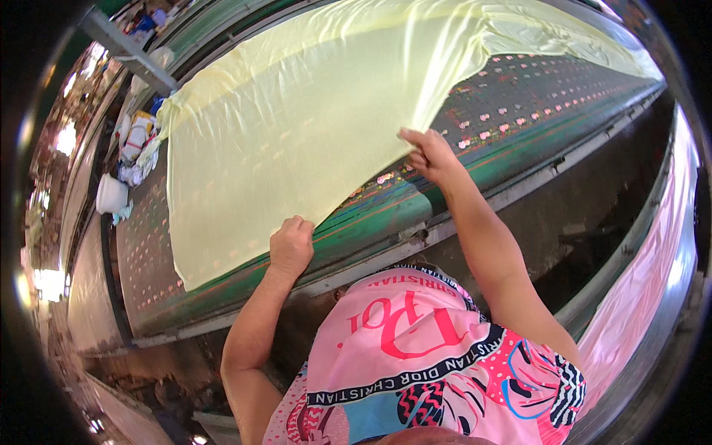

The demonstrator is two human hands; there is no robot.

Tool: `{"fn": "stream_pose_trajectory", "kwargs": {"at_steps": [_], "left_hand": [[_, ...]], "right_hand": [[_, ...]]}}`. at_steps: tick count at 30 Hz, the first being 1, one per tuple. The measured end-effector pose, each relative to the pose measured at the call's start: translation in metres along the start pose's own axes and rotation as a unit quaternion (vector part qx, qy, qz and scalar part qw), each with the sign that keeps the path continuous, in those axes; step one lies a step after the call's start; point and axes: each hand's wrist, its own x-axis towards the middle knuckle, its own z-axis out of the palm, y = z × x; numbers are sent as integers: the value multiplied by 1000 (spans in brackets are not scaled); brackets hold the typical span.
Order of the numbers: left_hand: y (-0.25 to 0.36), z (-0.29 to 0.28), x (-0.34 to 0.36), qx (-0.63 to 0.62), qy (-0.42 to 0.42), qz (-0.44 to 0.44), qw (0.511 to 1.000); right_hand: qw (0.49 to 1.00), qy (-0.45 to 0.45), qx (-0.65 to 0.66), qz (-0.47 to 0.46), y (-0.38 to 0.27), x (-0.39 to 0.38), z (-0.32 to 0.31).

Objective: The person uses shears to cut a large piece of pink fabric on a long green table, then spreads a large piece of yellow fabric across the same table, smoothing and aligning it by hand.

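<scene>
A large sheet of thin pale yellow fabric [297, 133] is spread over a long dark table [152, 245] with a green near edge. My left hand [292, 243] is closed on the fabric's near edge, left of the middle. Further right and farther off, my right hand [430, 154] pinches the same edge, which is pulled taut between the two. Beyond my right hand the fabric rises in shiny folds and lies bunched along the table's far side. The left part lies mostly smooth, with small printed marks showing faintly through it.
Rows of small pink and white marks [495, 132] cover the bare tabletop at the right. On the left stand a white bucket [112, 194] and crumpled cloths [139, 167], near a grey metal post [130, 53]. Pink fabric [630, 289] lies over another table at the right.
</scene>
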Motion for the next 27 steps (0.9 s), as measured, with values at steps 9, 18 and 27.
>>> {"fn": "stream_pose_trajectory", "kwargs": {"at_steps": [9, 18, 27], "left_hand": [[28, 5, -2, -25, 74, -41, 996], [24, -6, 3, -50, -12, 9, 999], [-117, 19, -24, 27, -51, -208, 976]], "right_hand": [[845, 76, -525, -63, 8, -50, -57], [692, 133, -708, -47, 13, -60, -36], [616, 150, -769, -86, 22, -67, -35]]}}
